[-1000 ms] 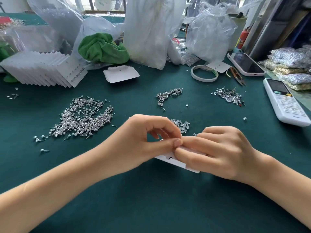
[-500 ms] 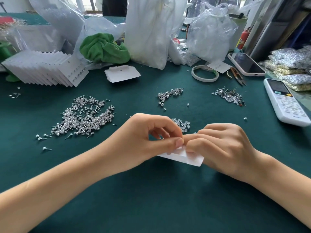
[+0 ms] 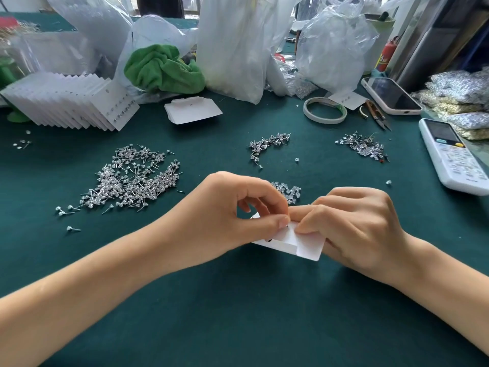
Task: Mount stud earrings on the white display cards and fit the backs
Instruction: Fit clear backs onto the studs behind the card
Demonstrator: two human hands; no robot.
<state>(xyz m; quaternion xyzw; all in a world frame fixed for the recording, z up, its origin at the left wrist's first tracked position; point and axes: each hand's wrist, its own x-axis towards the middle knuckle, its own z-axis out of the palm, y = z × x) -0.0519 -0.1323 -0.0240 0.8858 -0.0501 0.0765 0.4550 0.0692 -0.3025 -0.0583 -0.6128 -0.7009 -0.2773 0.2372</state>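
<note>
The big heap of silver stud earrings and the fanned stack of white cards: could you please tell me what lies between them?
Bare green cloth, per the head view.

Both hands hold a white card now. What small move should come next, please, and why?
Probably press the fingertips together to seat a back on the stud. The left hand and right hand pinch the card at one spot, with the backs just behind. The stud itself is hidden.

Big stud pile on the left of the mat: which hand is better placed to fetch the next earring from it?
Left hand, probably. The big stud pile lies on its side; the right hand would have to cross over, and it pins the white card.
</note>
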